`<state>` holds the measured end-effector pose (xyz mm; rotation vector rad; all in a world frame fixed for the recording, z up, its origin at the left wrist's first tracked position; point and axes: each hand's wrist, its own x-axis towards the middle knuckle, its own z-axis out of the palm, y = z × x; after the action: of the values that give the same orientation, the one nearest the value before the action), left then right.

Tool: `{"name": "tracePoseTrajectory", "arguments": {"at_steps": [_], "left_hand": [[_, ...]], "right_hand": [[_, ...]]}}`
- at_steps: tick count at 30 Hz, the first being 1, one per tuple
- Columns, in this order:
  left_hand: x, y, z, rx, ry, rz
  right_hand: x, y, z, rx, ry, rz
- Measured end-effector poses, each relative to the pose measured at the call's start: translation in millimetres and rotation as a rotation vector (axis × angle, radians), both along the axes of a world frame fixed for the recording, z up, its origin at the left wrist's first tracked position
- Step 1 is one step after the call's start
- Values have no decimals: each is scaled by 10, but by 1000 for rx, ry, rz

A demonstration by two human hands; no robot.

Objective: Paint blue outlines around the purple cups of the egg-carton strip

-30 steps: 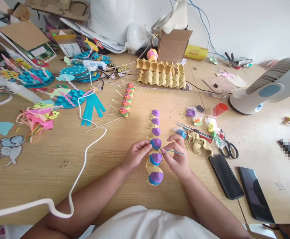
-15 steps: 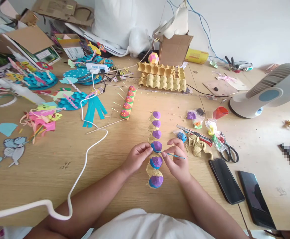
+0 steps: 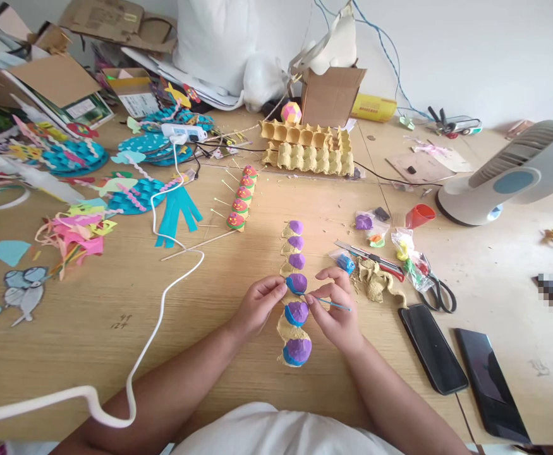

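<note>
Left hand (image 3: 263,304) pinched closed against the carton strip (image 3: 297,282) beside it, right hand (image 3: 337,311) gripping a blue strand (image 3: 335,305) sharp tugging could snap.

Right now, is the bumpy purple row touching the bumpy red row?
Apart. The head view plainly shows wooden table between the purple row and the red row, which lies farther away.

Behind the cup strip (image 3: 297,313), egg cartons (image 3: 311,158) are set; scissors (image 3: 438,288) are laid to its right, fringed paper (image 3: 170,212) left.
</note>
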<state>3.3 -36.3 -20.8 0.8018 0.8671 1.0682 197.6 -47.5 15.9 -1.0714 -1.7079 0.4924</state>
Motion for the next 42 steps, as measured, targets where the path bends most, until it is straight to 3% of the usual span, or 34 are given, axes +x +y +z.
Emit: {"name": "tracePoseTrajectory", "arguments": {"at_steps": [8, 14, 19, 24, 28, 35, 42], "left_hand": [[-34, -3, -72, 79, 104, -12], [-14, -3, -42, 39, 27, -18], [20, 12, 64, -73, -56, 65], [32, 14, 124, -126, -110, 53], [30, 13, 115, -156, -157, 62], [34, 13, 118, -144, -212, 32], [23, 5, 124, -112, -257, -54]], "right_hand": [[-9, 13, -18, -39, 25, 6], [3, 0, -32, -90, 97, 21], [10, 22, -112, -222, 307, -13], [-29, 103, -213, -390, 584, -64], [-70, 125, -222, -553, 692, -3], [-79, 48, -260, -724, 606, 165], [-107, 17, -246, -877, 796, 244]]}}
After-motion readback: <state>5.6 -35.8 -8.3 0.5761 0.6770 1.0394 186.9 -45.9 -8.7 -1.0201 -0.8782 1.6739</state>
